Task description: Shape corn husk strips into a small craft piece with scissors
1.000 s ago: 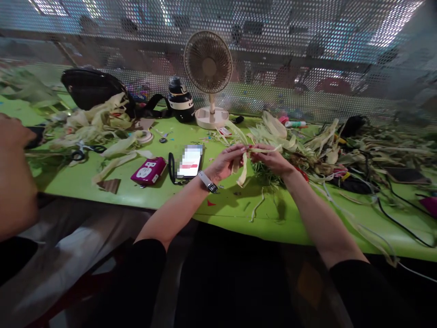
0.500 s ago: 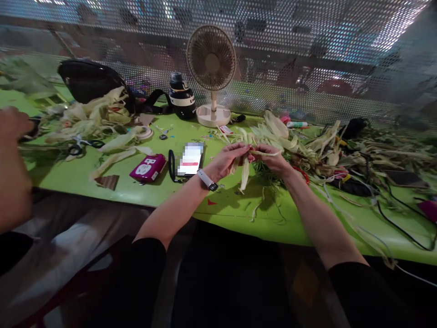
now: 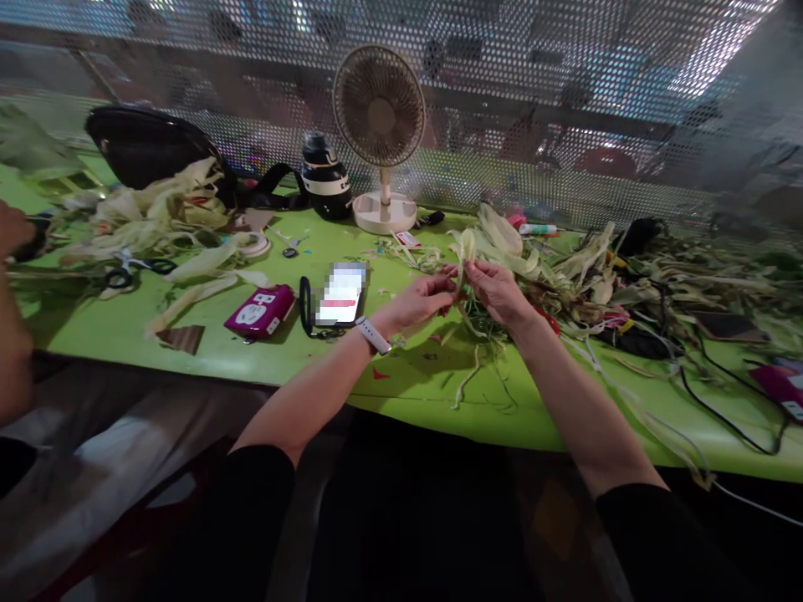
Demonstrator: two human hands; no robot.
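My left hand [image 3: 421, 299], with a watch on its wrist, and my right hand [image 3: 498, 289] meet above the green table [image 3: 401, 376]. Both pinch a pale corn husk strip [image 3: 465, 252] that stands upright between the fingertips. Loose green fibres lie on the table right under my hands. A large heap of husks [image 3: 565, 272] spreads out just behind and to the right of my right hand.
A phone [image 3: 340, 294], a magenta power bank [image 3: 258, 309], scissors [image 3: 130, 267], tape, a desk fan [image 3: 379, 125], a bottle [image 3: 324, 177] and a black bag [image 3: 147, 155] lie left and behind. Cables [image 3: 721, 376] trail at right. Another person's arm [image 3: 12, 334] is at far left.
The husk strip, hanging down from my hands before, now stands upright between my fingertips. My hands have shifted slightly right. The other person's hand at left has drawn back.
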